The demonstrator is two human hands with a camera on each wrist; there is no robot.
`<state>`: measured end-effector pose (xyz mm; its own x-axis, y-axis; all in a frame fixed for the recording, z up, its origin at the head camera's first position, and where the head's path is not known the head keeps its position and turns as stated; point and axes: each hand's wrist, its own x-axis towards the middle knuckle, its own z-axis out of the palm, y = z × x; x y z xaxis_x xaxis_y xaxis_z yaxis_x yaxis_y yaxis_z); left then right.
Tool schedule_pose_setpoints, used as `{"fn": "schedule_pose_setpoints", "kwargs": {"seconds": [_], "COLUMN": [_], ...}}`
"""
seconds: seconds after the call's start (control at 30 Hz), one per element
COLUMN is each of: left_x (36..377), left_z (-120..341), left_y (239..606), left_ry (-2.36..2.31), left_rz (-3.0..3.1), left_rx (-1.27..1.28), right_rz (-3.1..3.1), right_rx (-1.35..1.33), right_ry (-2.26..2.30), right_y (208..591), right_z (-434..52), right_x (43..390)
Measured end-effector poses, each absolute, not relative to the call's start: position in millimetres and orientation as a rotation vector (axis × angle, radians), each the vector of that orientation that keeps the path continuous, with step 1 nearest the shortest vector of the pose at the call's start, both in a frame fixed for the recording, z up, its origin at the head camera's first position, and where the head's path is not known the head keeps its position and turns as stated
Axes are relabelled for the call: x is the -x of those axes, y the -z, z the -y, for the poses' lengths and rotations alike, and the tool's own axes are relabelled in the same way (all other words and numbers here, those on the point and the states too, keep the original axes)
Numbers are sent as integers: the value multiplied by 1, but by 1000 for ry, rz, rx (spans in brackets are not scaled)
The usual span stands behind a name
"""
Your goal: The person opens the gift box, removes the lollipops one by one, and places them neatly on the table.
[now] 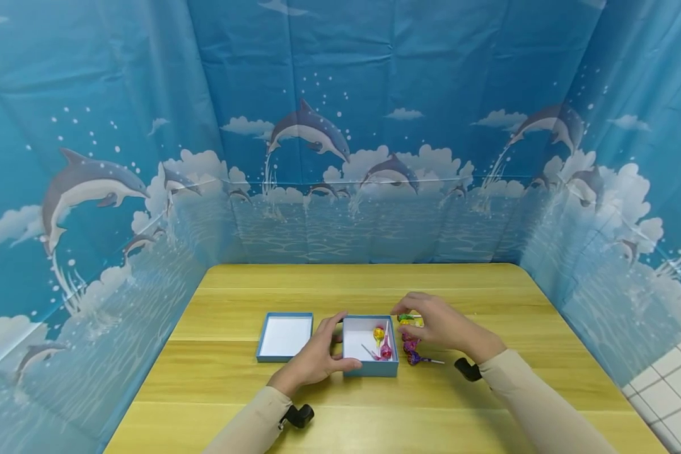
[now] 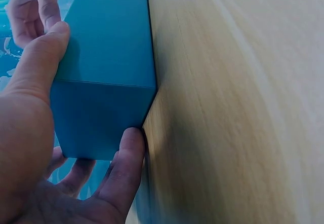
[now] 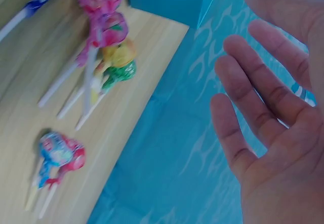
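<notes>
I see the left hand (image 1: 316,357) gripping the open blue box (image 1: 370,346) near the middle of the table (image 1: 488,403), thumb on its front wall and fingers curled round the left wall. Two lollipops (image 1: 381,340) lie inside it. My right hand (image 1: 437,323) hovers with fingers loosely spread and holding nothing, just over the loose lollipops (image 1: 413,343) lying right beside the box's right wall. The box lid (image 1: 285,337) rests just left of the box. Bare tabletop stretches toward the far edge and both far corners.
</notes>
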<state>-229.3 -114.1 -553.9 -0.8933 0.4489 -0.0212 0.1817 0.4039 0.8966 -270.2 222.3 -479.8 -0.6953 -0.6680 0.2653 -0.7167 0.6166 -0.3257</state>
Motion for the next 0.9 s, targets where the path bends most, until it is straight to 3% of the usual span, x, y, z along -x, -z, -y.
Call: {"fn": "schedule_pose_setpoints", "kwargs": {"seconds": [0.4, 0.9], "left_x": [230, 233], "left_z": [115, 116], "left_y": [559, 558], "left_ry": [-1461, -1415], "left_rz": [-2417, -2463], "left_rx": [-566, -598], "right_rz": [2738, 2975], "right_rx": [-1517, -1670], "right_ry": [-580, -217], "right_y": [477, 478], "right_z": [-187, -148], "right_x": [278, 286]}}
